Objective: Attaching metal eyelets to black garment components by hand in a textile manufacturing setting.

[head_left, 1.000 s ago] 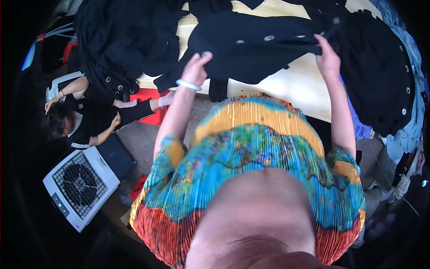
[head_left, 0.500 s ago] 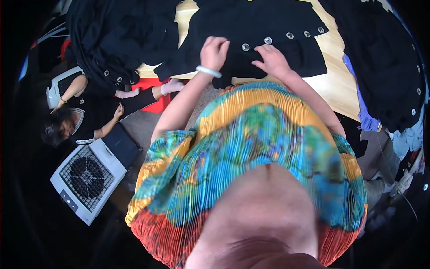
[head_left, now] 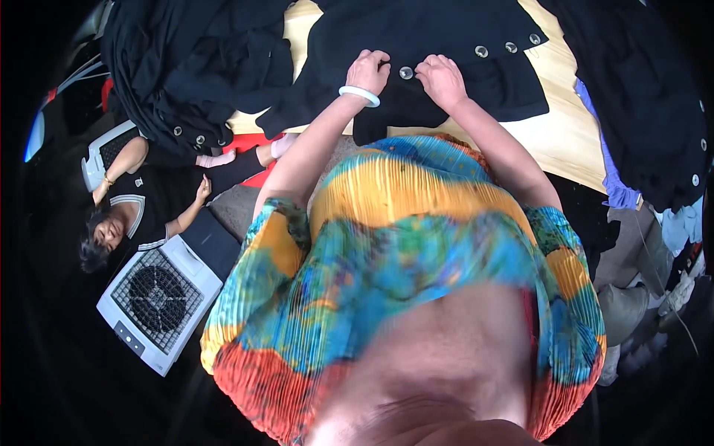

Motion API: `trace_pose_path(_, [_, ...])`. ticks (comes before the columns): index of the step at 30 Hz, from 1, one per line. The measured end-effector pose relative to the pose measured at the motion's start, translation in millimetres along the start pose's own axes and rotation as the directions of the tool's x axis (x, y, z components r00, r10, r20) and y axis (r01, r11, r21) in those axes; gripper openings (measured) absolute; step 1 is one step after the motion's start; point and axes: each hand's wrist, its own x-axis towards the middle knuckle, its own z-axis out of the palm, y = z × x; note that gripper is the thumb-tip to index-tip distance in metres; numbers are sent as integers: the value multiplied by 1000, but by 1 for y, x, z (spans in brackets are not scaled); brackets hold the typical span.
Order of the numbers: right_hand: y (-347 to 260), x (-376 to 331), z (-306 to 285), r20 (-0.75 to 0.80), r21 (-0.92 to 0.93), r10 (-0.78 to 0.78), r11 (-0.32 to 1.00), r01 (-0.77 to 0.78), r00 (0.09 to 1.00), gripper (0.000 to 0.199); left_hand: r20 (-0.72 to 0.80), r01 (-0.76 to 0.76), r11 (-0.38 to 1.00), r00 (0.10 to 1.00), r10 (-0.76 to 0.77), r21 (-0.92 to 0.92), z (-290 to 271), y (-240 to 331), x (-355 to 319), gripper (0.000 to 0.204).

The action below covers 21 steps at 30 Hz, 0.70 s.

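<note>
A black garment lies flat on the pale wooden table, a row of round shiny buttons along its front. One such button shows between my two hands. On its left side my left hand, with a pale bangle at the wrist, has its fingers curled down and closed on the cloth. My right hand bends over the cloth on the other side, thumb and fingertips drawn together beside the button. What lies under its palm is hidden. Farther right, more buttons run toward the garment's edge.
Dark cloth with buttons is heaped at left; another dark garment hangs over the right side of the wooden table. At lower left a person is beside a white fan unit. Purple cloth hangs at right.
My right hand has moved slightly up and left and its fingers have drawn together; it now covers a button that showed before. My left hand has shifted a little right and up.
</note>
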Motion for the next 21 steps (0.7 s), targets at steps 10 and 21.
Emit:
trace_pose_path(10, [-6,-31,-24,98,412,180,888,-205,979,11,117,59,993,991,-71,105,6,4,6,35])
trace_pose_path(21, [86,-119,-111,-34,-585,530,677,-446,847,51,140,98,937,978,-152,334,22,13,14,28])
